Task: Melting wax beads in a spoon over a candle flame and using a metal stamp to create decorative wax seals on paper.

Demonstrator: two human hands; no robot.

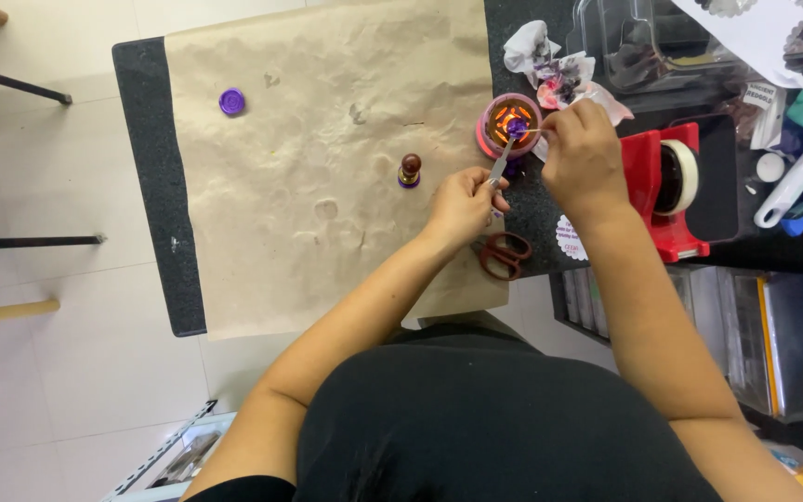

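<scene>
Bright even indoor light, soft shadows, sharp focus, slight wide-angle distortion

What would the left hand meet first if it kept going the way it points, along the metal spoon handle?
Probably the small pink melting pot: the left hand holds the spoon aimed at it, beside the right hand. Depth is unclear.

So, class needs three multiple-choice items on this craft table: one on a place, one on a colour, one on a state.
1. Where do the scissors lie?
A. on the floor
B. at the table's near edge
C. inside the tape dispenser

2. What colour is the tape dispenser?
A. red
B. green
C. yellow

3. What does the left hand hold?
A. nothing
B. a cup
C. a spoon handle over the wax warmer

B: they lie by the left wrist at the edge.
A: its body is red.
C: fingers grip the metal handle; the right hand pinches a thin stick.
</scene>
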